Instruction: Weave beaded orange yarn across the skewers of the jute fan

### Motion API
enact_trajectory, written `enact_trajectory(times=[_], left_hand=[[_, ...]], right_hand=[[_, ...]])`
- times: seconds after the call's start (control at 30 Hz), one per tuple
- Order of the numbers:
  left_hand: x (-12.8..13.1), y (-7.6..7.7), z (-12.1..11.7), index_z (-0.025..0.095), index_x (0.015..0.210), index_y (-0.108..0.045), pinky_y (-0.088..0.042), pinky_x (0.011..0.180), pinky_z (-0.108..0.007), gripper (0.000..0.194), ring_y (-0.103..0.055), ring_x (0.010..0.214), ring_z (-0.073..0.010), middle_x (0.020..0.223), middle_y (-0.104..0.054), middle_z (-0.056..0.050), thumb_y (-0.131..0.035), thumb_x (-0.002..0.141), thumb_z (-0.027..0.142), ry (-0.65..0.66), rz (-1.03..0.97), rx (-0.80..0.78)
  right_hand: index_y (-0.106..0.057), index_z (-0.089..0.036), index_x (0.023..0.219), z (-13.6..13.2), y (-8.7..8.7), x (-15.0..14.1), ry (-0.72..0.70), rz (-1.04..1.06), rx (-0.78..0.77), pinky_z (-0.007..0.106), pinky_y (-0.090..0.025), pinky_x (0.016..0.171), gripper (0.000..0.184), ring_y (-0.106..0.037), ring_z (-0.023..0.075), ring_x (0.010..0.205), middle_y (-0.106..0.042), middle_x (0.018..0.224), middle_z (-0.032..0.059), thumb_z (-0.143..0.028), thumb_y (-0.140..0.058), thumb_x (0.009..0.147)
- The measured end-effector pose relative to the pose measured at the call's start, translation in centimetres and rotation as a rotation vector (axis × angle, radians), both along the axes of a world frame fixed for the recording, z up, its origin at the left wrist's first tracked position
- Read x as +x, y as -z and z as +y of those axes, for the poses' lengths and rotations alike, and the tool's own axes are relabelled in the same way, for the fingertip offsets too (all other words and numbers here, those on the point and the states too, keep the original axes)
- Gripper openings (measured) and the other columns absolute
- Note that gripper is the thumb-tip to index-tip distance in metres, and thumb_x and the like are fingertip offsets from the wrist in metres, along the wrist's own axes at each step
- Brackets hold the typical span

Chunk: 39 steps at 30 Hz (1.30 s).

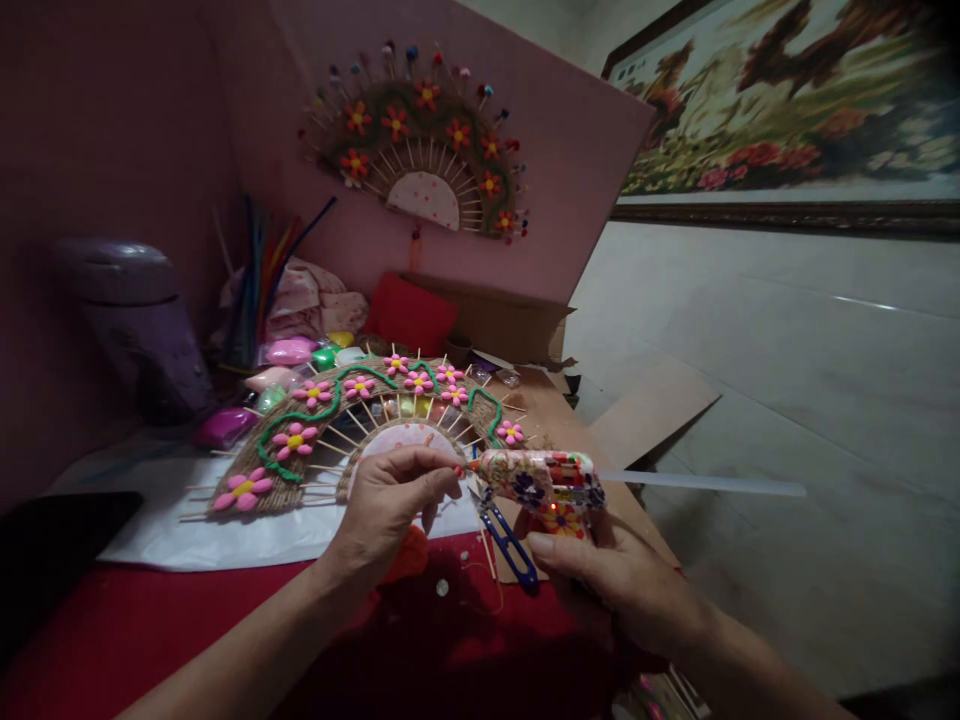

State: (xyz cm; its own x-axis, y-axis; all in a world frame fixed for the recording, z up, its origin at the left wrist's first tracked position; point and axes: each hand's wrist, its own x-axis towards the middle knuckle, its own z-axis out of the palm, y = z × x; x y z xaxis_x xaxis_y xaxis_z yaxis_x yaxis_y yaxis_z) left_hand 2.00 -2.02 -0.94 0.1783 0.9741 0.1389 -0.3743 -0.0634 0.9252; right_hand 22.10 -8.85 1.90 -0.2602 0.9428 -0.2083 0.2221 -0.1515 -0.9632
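Observation:
My right hand (pixel 622 580) is wrapped round the handle of a hot glue gun (pixel 525 478) covered in a floral pattern. A long white glue stick (pixel 705 484) juts out of its back. Close to the nozzle, my left hand (pixel 386 500) pinches a small red piece (pixel 459 470), too small to name. Behind my hands lies a fan-shaped craft (pixel 289 495) of twine woven on thin sticks, with pink flowers and a wavy green strip. Its pale dotted half-circle centre is partly hidden by my left hand. Something orange (pixel 409 555) shows below that hand.
Blue-handled snips (pixel 510 545) lie on cardboard below the glue gun. A finished fan (pixel 424 200) hangs on the pink board. At the back left stand a purple flask (pixel 142 320), coloured pipe cleaners (pixel 262 270) and several clay packets (pixel 291 351). Red cloth (pixel 247 630) covers the front.

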Motion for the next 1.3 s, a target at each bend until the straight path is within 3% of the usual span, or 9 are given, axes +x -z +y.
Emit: enact_trajectory(times=[0.23, 0.67, 0.87, 1.0, 1.17, 1.3], left_hand=[[-0.1, -0.2, -0.2, 0.015, 0.063, -0.071, -0.037, 0.036, -0.016, 0.008, -0.049, 0.043, -0.0077, 0.054, -0.065, -0.002, -0.075, 0.063, 0.022, -0.011, 0.001, 0.005], [-0.2, -0.2, 0.0, 0.016, 0.063, -0.071, -0.037, 0.035, -0.016, 0.008, -0.049, 0.042, -0.0072, 0.054, -0.065, -0.002, -0.075, 0.065, 0.023, 0.011, -0.023, -0.001], [-0.1, -0.1, 0.0, 0.015, 0.062, -0.071, -0.037, 0.035, -0.015, 0.011, -0.048, 0.041, -0.0063, 0.054, -0.065, -0.001, -0.076, 0.064, 0.024, 0.003, -0.033, -0.016], [0.0, 0.2, 0.3, 0.014, 0.064, -0.071, -0.037, 0.035, -0.015, 0.012, -0.048, 0.040, -0.0060, 0.054, -0.065, -0.001, -0.077, 0.063, 0.024, -0.040, -0.075, -0.036], [-0.1, 0.6, 0.4, 0.014, 0.063, -0.071, -0.036, 0.036, -0.015, 0.013, -0.046, 0.041, -0.0048, 0.055, -0.064, -0.001, -0.077, 0.064, 0.025, -0.056, -0.085, -0.037], [0.0, 0.5, 0.3, 0.013, 0.062, -0.071, -0.035, 0.035, -0.015, 0.016, -0.044, 0.040, -0.0045, 0.055, -0.062, 0.000, -0.079, 0.062, 0.027, -0.069, -0.084, -0.070]], right_hand=[[-0.047, -0.020, 0.054, 0.0, -0.6, -0.8, -0.029, -0.009, 0.019, 0.020, -0.020, 0.031, 0.043, -0.030, 0.0052, 0.031, -0.038, 0.037, -0.0068, -0.051, -0.059, 0.080], [-0.048, -0.019, 0.061, 0.0, 0.1, -0.7, 0.000, 0.053, -0.030, 0.017, -0.019, 0.029, 0.036, -0.030, 0.0041, 0.029, -0.039, 0.038, -0.0079, -0.047, -0.060, 0.080], [-0.048, -0.018, 0.062, -0.1, 0.0, -1.4, -0.001, 0.244, -0.105, 0.015, -0.021, 0.026, 0.034, -0.025, 0.0026, 0.027, -0.038, 0.042, -0.0095, -0.044, -0.064, 0.077], [-0.046, -0.018, 0.063, -0.7, 1.5, -2.6, 0.054, 0.337, -0.034, 0.015, -0.023, 0.026, 0.035, -0.026, 0.0029, 0.028, -0.035, 0.040, -0.0103, -0.045, -0.062, 0.080], [-0.048, -0.018, 0.064, -1.1, 4.3, -4.7, 0.189, 0.276, 0.096, 0.016, -0.026, 0.031, 0.039, -0.029, 0.0042, 0.031, -0.036, 0.039, -0.0095, -0.050, -0.058, 0.083], [-0.045, -0.019, 0.059, -1.0, 5.1, -6.4, 0.290, 0.241, 0.180, 0.017, -0.025, 0.034, 0.043, -0.030, 0.0044, 0.032, -0.035, 0.038, -0.0089, -0.053, -0.057, 0.082]])
